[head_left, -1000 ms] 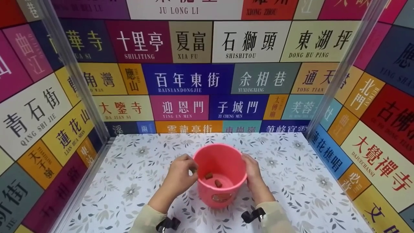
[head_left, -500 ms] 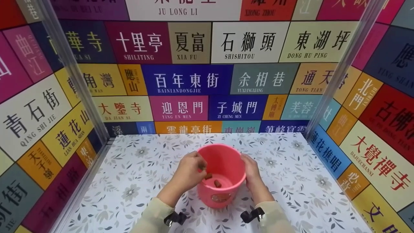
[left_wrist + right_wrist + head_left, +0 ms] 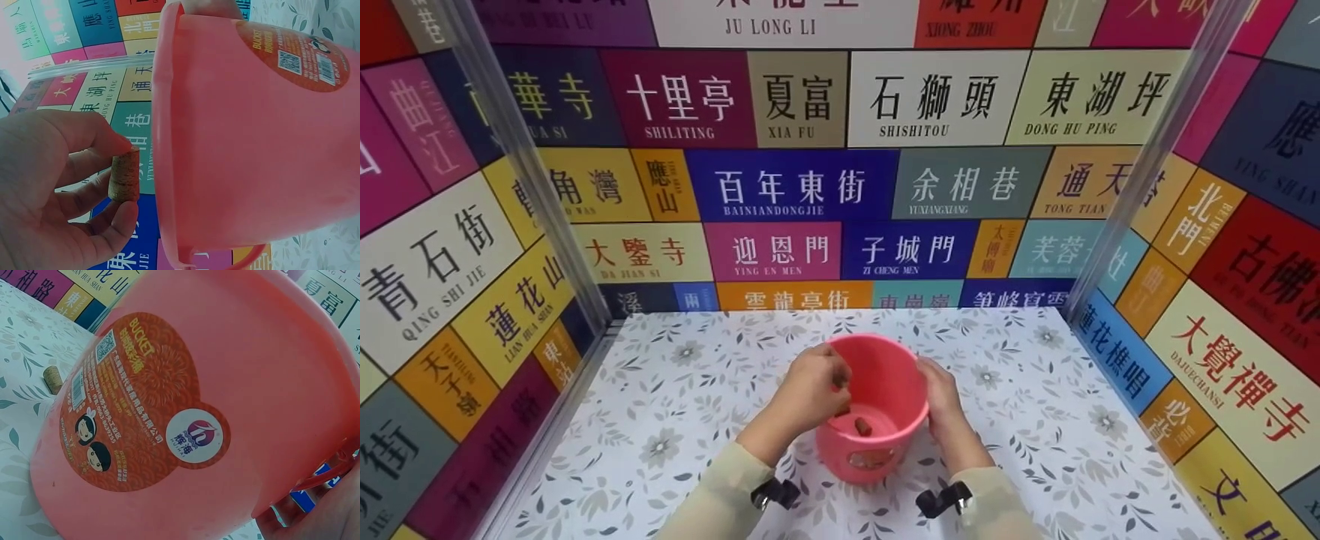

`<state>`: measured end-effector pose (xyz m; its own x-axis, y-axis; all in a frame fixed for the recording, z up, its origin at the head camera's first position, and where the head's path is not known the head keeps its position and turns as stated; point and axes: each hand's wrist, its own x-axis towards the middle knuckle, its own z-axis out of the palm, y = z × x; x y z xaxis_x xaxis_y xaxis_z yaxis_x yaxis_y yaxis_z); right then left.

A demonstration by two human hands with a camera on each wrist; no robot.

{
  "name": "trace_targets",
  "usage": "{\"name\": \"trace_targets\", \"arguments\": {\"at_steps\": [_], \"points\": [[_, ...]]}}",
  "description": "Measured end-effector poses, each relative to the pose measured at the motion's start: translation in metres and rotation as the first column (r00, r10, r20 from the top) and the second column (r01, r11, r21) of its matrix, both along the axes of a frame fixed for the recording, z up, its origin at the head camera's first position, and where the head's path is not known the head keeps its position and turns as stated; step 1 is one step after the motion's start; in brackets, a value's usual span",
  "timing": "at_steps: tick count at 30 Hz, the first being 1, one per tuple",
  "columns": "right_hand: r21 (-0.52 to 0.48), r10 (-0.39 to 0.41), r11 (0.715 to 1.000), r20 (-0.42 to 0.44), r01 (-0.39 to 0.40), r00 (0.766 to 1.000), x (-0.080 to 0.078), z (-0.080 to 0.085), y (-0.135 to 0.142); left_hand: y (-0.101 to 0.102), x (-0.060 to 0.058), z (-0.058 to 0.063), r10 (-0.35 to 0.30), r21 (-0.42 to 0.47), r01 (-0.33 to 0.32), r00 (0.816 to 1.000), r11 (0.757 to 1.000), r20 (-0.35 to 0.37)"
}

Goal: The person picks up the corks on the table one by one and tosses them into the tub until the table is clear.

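Note:
A pink plastic bucket (image 3: pixel 864 459) stands upright on the table, its mouth tipped into sight in the head view. My left hand (image 3: pixel 812 390) is over the bucket's left rim; in the left wrist view it pinches a cork (image 3: pixel 125 175) between thumb and fingertips, just above the opening. Inside lies a loose cork (image 3: pixel 863 427), and another beside it is mostly covered by my left hand. My right hand (image 3: pixel 946 397) grips the bucket's right side at the rim. At lower right in the right wrist view, its fingers (image 3: pixel 326 517) are near the bucket's handle (image 3: pixel 329 475).
Left of the bucket, one more cork (image 3: pixel 52 379) is on the table, seen only in the right wrist view. The table (image 3: pixel 660 405) has a floral cover. Panels with colourful lettering (image 3: pixel 795 184) enclose it at the back and both sides, with clear corner strips (image 3: pixel 1147 150).
My left hand has moved right, from outside the bucket's left rim to over its opening, now covering much of one cork inside. My right hand keeps its hold on the bucket.

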<state>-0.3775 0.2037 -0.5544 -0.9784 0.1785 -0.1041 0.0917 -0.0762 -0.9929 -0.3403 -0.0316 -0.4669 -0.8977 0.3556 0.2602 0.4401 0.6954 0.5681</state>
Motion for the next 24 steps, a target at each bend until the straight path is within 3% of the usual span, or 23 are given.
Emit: {"name": "trace_targets", "arguments": {"at_steps": [14,24], "points": [[-0.009,-0.004,1.0,-0.02,0.003,1.0,0.002,0.0,-0.003,0.015,-0.014,0.008,-0.018,-0.002,0.018,1.0,1.0,-0.023],[0.021,-0.018,1.0,-0.028,0.019,0.999,0.001,-0.001,-0.002,0.028,-0.021,0.012,-0.009,0.044,0.007,0.998,0.999,0.059]]}}
